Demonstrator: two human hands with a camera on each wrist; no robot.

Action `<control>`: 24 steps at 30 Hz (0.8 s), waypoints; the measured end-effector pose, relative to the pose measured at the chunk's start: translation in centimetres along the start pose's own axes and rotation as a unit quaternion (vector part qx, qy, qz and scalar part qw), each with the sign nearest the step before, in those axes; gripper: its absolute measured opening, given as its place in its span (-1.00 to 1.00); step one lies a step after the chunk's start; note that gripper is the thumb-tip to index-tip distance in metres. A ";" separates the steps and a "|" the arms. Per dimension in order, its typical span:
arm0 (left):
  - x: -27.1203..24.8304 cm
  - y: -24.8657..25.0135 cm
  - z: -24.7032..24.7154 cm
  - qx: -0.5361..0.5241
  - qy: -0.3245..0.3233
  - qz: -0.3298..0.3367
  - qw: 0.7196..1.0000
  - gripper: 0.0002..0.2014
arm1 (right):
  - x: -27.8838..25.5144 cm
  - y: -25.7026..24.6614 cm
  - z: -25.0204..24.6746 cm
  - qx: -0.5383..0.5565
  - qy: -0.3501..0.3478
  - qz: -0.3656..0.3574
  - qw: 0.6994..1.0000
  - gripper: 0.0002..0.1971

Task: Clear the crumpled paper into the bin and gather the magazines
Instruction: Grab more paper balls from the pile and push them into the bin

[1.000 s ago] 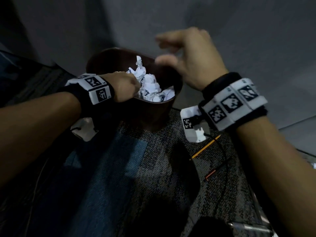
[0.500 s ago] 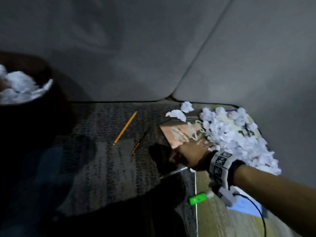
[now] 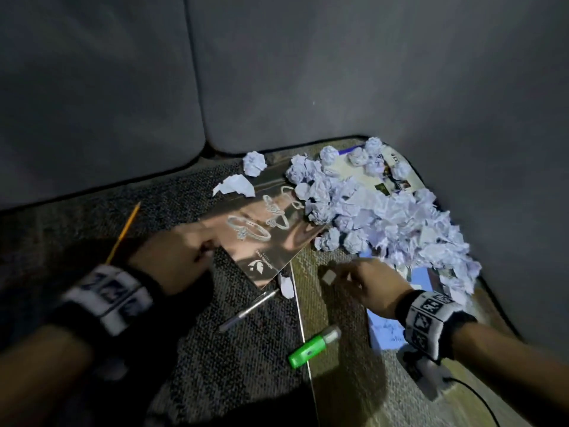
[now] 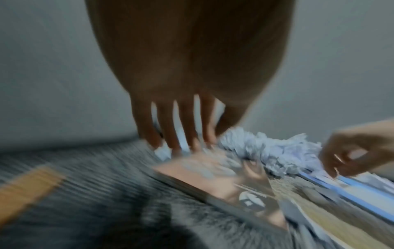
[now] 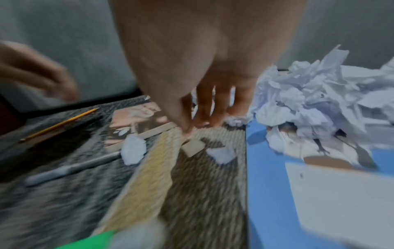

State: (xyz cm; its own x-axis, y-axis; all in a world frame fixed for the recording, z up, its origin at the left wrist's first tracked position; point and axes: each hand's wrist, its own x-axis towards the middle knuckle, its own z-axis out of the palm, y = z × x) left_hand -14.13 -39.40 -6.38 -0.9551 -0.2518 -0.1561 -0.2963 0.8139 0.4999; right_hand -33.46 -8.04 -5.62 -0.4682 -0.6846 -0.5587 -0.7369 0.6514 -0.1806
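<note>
Crumpled paper (image 3: pixel 381 211) heaps at two o'clock in the head view, burying magazines; the left hand (image 3: pixel 175 257) rests at the jewellery magazine (image 3: pixel 264 229), grip unclear. Left wrist view: its fingers (image 4: pixel 187 128) hang straight, empty. Right wrist view: the right hand (image 5: pixel 202 70), fingers loose and empty, nears an eraser (image 5: pixel 193 147); better to scoop balls from the heap's edge.

Yellow pencil (image 3: pixel 124 232), lying on dark woven carpet (image 3: pixel 191 349). Silver pen (image 3: pixel 248 309) near the seam with a tan carpet section (image 3: pixel 335 365). Green highlighter (image 3: pixel 311 347), lying across that seam. Small pale eraser block (image 3: pixel 328 276) on the tan section. Grey sofa cushions (image 3: pixel 308 72) behind.
</note>
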 end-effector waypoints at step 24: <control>21.0 5.9 6.5 -0.097 0.242 -0.096 0.961 -0.73 | 8.5 4.9 -1.5 0.048 0.283 0.164 0.944 -0.03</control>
State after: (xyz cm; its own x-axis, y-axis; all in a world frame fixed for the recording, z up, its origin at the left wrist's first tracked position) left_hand -35.93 -36.50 -12.22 -0.7568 -0.6406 0.1300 -0.4178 0.6270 0.6576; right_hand -41.82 -11.15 -10.07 -0.8692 -0.4880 -0.0798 -0.4719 0.8668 -0.1610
